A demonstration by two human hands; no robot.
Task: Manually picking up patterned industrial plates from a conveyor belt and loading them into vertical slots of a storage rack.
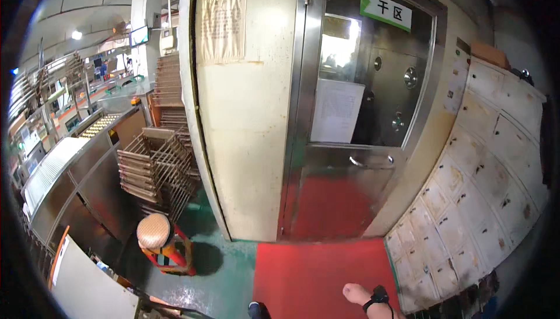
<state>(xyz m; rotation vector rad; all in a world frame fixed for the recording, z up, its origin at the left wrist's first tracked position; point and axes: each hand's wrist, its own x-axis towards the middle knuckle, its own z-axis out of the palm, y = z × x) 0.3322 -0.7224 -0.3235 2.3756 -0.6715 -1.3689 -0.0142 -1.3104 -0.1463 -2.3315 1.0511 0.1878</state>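
Note:
My right hand (354, 293) hangs over the red mat (315, 266), its fingers curled in and nothing seen in them. A black band (376, 298) circles that wrist. At the lower left edge, a skin-coloured patch with a dark strap beside it seems to be part of my left hand (156, 300); its fingers cannot be made out. Ahead stands a closed metal door (344, 187) with a glass pane and a curved handle (371, 161). Neither hand touches it. The tip of a dark shoe (255, 309) shows at the bottom.
White worn lockers (466, 202) line the right side. To the left are a round-topped stool (154, 231) with red legs, stacked racks (154, 167) and a long metal machine (87, 185). A pale panel (87, 287) sits lower left. A cream wall (248, 126) flanks the door.

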